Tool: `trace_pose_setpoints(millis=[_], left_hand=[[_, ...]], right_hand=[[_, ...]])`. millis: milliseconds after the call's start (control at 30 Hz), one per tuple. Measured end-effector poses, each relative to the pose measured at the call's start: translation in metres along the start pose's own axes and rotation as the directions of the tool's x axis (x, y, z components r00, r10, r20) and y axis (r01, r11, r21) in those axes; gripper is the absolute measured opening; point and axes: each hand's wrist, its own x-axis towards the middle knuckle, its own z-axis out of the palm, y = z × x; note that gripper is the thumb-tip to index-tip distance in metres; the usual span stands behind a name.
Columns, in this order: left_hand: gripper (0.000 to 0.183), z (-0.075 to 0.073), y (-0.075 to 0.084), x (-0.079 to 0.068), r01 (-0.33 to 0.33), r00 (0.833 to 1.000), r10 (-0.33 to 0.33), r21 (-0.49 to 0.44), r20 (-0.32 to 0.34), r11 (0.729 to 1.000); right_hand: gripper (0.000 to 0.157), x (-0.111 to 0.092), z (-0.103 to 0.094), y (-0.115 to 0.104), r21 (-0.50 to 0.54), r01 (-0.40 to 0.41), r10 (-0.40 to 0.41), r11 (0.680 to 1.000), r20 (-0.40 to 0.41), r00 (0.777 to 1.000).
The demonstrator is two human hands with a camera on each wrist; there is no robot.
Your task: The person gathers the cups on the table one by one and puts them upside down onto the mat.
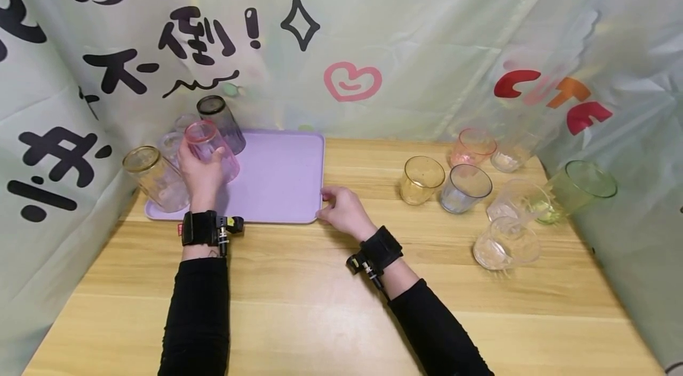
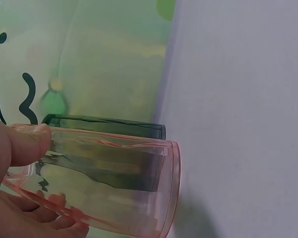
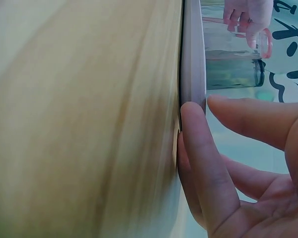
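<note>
My left hand (image 1: pixel 201 177) grips a pink-tinted glass (image 1: pixel 224 156) over the left half of the purple tray (image 1: pixel 277 180). In the left wrist view, that glass (image 2: pixel 114 183) has its wider end toward the tray, and my thumb and fingers are round its narrower end. Just behind it stands a dark grey glass (image 1: pixel 229 130). An amber glass (image 1: pixel 160 183) is at the tray's left end, and clear glassware (image 1: pixel 169 145) is partly hidden behind my hand. At the tray's front right corner, my right hand (image 1: pixel 347 210) pinches the rim (image 3: pixel 193 59) between thumb and fingers.
Several tumblers stand on the right of the wooden table (image 1: pixel 299 299): yellow (image 1: pixel 421 183), blue-grey (image 1: pixel 464 192), pink (image 1: pixel 472 147), green (image 1: pixel 581 189) and clear ones (image 1: pixel 504 245). A printed curtain (image 1: pixel 427 26) hangs behind the table and along its sides.
</note>
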Motion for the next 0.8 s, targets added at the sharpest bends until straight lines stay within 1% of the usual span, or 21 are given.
trace_pose_setpoints(millis=[233,433,533,633,700,733,800], left_hand=[[0.072,0.0,0.001,-0.001,0.007,1.0,-0.007,0.007,-0.014,1.0],[0.072,0.0,0.0,-0.001,-0.023,0.999,0.023,-0.007,-0.034,1.0],[0.076,-0.001,0.001,-0.002,-0.035,0.999,0.034,-0.018,-0.036,0.999],[0.08,-0.002,0.006,-0.004,-0.064,0.996,0.062,-0.018,-0.065,0.998],[0.082,-0.003,0.011,-0.005,-0.097,0.99,0.096,-0.013,-0.099,0.995],[0.083,-0.003,0.014,-0.005,-0.123,0.985,0.121,-0.008,-0.123,0.992],[0.083,-0.003,0.02,-0.007,-0.178,0.968,0.176,0.005,-0.177,0.984]], right_hand=[[0.057,0.0,0.0,0.0,0.0,-0.005,0.005,1.0,0.002,1.0],[0.058,-0.001,0.001,0.0,0.02,-0.021,0.021,1.0,0.001,1.0],[0.059,-0.002,0.0,-0.001,0.027,-0.028,0.028,0.999,0.001,1.0],[0.061,-0.003,-0.003,-0.003,0.019,-0.015,0.015,1.0,-0.013,1.0],[0.062,-0.003,-0.006,-0.006,0.02,0.005,-0.004,1.0,-0.044,0.999],[0.061,-0.003,-0.008,-0.007,0.017,0.019,-0.018,1.0,-0.068,0.998],[0.06,-0.003,-0.014,-0.01,-0.002,0.052,-0.052,0.999,-0.134,0.99]])
